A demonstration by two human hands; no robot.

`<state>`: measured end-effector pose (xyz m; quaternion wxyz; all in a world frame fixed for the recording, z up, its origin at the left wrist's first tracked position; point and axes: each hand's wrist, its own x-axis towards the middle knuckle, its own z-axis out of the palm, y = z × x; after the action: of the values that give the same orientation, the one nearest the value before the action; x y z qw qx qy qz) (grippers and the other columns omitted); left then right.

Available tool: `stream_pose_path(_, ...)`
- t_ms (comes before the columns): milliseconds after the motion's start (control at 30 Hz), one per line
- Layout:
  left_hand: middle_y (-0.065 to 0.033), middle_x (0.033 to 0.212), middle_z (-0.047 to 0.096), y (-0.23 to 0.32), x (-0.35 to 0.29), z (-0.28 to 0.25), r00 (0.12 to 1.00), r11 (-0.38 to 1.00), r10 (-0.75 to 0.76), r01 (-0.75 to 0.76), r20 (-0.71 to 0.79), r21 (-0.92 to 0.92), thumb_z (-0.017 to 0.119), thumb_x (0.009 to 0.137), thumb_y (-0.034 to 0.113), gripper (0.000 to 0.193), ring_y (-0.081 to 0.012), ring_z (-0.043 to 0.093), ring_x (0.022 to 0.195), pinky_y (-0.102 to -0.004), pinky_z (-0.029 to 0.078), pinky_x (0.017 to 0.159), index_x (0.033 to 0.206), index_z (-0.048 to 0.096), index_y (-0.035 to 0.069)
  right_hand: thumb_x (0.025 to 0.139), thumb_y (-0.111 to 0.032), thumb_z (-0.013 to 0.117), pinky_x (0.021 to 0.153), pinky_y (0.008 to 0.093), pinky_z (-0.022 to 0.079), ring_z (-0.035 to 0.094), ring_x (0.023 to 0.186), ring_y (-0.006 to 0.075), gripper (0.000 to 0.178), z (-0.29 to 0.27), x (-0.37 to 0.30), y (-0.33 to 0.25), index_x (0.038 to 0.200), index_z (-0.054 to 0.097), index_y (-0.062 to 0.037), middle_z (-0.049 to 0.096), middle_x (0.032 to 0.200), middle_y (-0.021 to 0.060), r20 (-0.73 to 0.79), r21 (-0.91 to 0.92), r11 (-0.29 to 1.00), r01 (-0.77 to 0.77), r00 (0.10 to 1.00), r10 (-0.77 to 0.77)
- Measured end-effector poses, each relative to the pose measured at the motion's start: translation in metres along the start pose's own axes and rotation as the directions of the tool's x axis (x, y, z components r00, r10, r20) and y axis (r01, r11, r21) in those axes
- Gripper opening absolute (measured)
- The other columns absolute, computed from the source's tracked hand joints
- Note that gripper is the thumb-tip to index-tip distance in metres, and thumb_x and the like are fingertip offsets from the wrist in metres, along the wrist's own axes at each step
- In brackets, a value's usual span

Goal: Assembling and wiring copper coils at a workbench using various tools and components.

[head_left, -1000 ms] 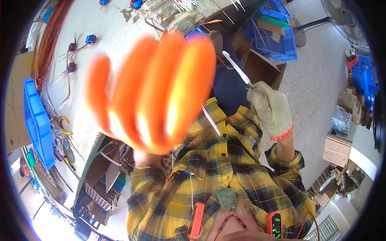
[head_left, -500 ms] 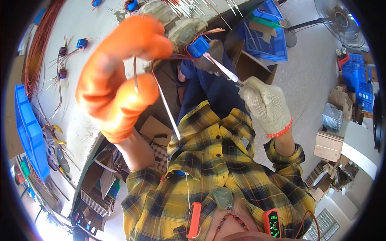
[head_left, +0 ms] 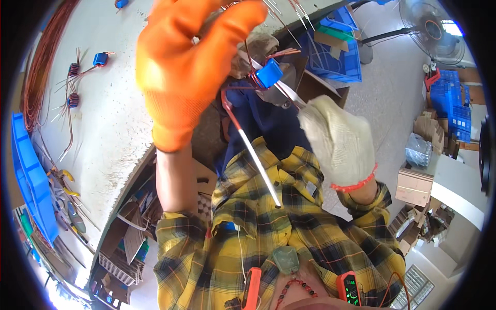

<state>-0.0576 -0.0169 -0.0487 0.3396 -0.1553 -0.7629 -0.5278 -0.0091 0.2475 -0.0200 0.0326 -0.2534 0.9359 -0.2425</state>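
Note:
A blue-wrapped wire coil (head_left: 269, 74) hangs between my hands, its copper leads sticking out on several sides. My left hand (head_left: 181, 77), in an orange glove, is raised to the upper left of the coil. Its fingers are closed at a copper wire that runs down to the coil; the fingertips are partly hidden. My right hand (head_left: 338, 142), in a cream knitted glove with a red cuff, pinches the end of a white-sleeved lead (head_left: 290, 94) from the coil. Another lead with a white sleeve (head_left: 261, 168) dangles in front of my plaid shirt.
The worktable (head_left: 103, 139) on the left carries small coils (head_left: 73, 100), another blue coil (head_left: 100, 59), a copper wire bundle (head_left: 44, 67), pliers (head_left: 70, 186) and a blue tray (head_left: 33, 175). Blue crates (head_left: 333, 57) and a fan (head_left: 431, 28) stand at the far right.
My left hand has moved up and to the right, turning. The coil has shifted slightly right and down, and the dangling white-sleeved lead has swung right. My right hand keeps its pinch.

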Motion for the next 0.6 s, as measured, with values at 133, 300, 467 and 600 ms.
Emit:
stream_pose_path(133, -0.008, 0.114, 0.075, 0.015, -0.014, 0.025, 0.917, 0.897, -0.37, 0.309, -0.152, -0.317, 0.072, 0.098, 0.006, 0.018, -0.0119, 0.065, 0.101, -0.0256, 0.049, 0.091, 0.113, 0.076, -0.002, 0.097, -0.015, 0.071, 0.063, 0.0367, 0.054, 0.071, 0.075, 0.0361, 0.014, 0.012, -0.001, 0.003, 0.105, 0.068, -0.0048, 0.069, 0.083, 0.0171, 0.073, 0.083, 0.994, -0.066, 0.996, 0.06)
stream_pose_path(300, -0.0101, 0.12, 0.074, 0.027, -0.016, 0.043, 0.919, 0.931, -0.361, 0.345, -0.161, -0.119, 0.07, 0.1, 0.007, 0.021, -0.0153, 0.064, 0.106, -0.0282, 0.048, 0.097, 0.117, 0.076, -0.003, 0.099, -0.023, 0.07, 0.055, 0.0422, 0.054, 0.069, 0.064, 0.0365, 0.016, 0.031, -0.005, 0.017, 0.102, 0.067, -0.0077, 0.068, 0.076, 0.0147, 0.045, 0.258, 0.961, -0.095, 0.995, 0.086)
stream_pose_path(467, -0.024, 0.144, 0.063, 0.011, -0.045, -0.03, 0.976, 0.97, -0.216, 0.219, 0.034, -0.104, 0.07, 0.098, 0.012, 0.049, -0.03, 0.058, 0.137, -0.0417, 0.042, 0.118, 0.142, 0.061, -0.007, 0.086, -0.009, 0.07, 0.061, 0.0397, 0.054, 0.067, 0.071, 0.0308, 0.04, 0.043, -0.059, 0.031, 0.124, 0.065, -0.002, 0.066, 0.103, 0.0132, 0.134, 0.219, 0.948, 0.231, 0.955, -0.264)
stream_pose_path(600, -0.0263, 0.142, 0.064, 0.06, -0.03, -0.032, 0.943, 0.996, -0.083, 0.091, 0.324, -0.012, 0.085, 0.09, 0.026, 0.079, -0.0357, 0.055, 0.14, -0.0513, 0.039, 0.121, 0.155, 0.049, -0.002, 0.083, -0.008, 0.069, 0.061, 0.0396, 0.054, 0.067, 0.072, 0.0315, 0.046, 0.012, -0.12, 0.098, 0.128, 0.064, -0.0007, 0.065, 0.107, 0.0132, 0.241, 0.081, 0.983, 0.165, 0.954, -0.18)
